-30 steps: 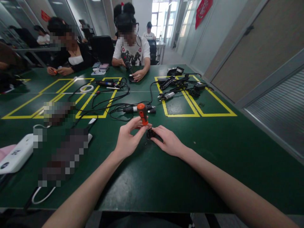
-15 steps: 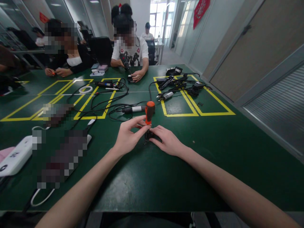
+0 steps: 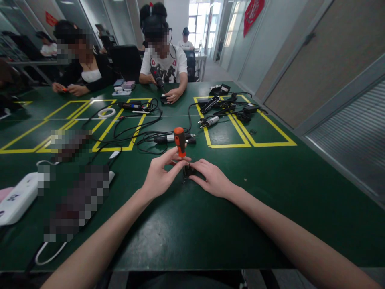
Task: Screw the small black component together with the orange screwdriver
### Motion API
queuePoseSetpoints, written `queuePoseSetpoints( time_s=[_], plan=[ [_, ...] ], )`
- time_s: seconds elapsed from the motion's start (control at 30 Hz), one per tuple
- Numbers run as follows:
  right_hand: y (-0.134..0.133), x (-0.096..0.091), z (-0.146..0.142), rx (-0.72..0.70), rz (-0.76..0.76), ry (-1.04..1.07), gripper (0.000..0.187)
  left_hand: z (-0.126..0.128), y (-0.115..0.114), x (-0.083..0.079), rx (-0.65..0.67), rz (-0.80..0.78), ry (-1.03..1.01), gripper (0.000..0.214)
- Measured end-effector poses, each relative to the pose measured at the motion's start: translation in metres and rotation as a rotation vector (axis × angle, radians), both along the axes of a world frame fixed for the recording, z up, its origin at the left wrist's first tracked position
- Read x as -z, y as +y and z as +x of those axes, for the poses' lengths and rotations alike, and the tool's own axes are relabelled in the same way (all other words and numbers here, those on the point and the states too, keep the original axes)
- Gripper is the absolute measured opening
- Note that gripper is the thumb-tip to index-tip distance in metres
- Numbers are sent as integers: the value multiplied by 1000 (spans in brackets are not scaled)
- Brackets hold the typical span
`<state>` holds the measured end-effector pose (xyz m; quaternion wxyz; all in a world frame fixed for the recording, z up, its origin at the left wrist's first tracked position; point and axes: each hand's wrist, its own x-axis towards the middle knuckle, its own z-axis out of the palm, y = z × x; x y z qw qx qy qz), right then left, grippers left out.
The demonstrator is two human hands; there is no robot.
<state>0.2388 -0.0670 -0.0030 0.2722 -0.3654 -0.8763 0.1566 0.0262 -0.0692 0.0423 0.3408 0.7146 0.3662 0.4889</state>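
Observation:
My left hand point(image 3: 159, 176) pinches the lower shaft of a small screwdriver with an orange and black handle point(image 3: 180, 141), which stands nearly upright, leaning a little to the left. Its tip meets a small black part point(image 3: 187, 171) on the green table point(image 3: 270, 192). My right hand point(image 3: 213, 179) lies on the table with its fingers closed round that black part, holding it in place. The part is mostly hidden by my fingers.
Behind my hands lie tangled black cables and a black and silver tool point(image 3: 168, 138). Yellow tape boxes mark the table; the right one holds chargers and tools point(image 3: 222, 106). A white device point(image 3: 18, 198) lies at the left. Two people sit across the table, working with their hands.
The screwdriver handle tipped to the right half a second ago and has swung back to lean left. Both hands stay on the black part in about the same spot.

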Motion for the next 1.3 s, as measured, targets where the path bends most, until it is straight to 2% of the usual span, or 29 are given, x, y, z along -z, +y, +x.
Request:
queuePoseSetpoints(
  time_s=[0.27, 0.47, 0.67, 0.83, 1.0, 1.17, 1.3],
  plan=[
    [1, 3, 0, 8, 17, 16, 22, 3, 5, 2, -10, 28, -99, 35],
    [1, 3, -1, 9, 38, 5, 19, 5, 8, 0, 32, 111, 15, 33],
    [2, 3, -1, 8, 41, 9, 21, 5, 9, -2, 20, 91, -17, 27],
    [2, 3, -1, 17, 37, -9, 21, 3, 10, -7, 67, 92, 33, 37],
    [2, 3, -1, 9, 39, -3, 22, 1, 12, -8, 47, 144, 97, 25],
    [2, 2, -2, 19, 35, 2, 19, 1, 13, -6, 36, 174, 78, 31],
    [3, 3, -2, 12, 40, -2, 23, -1, 17, -2, 62, 186, 75, 48]
  ],
)
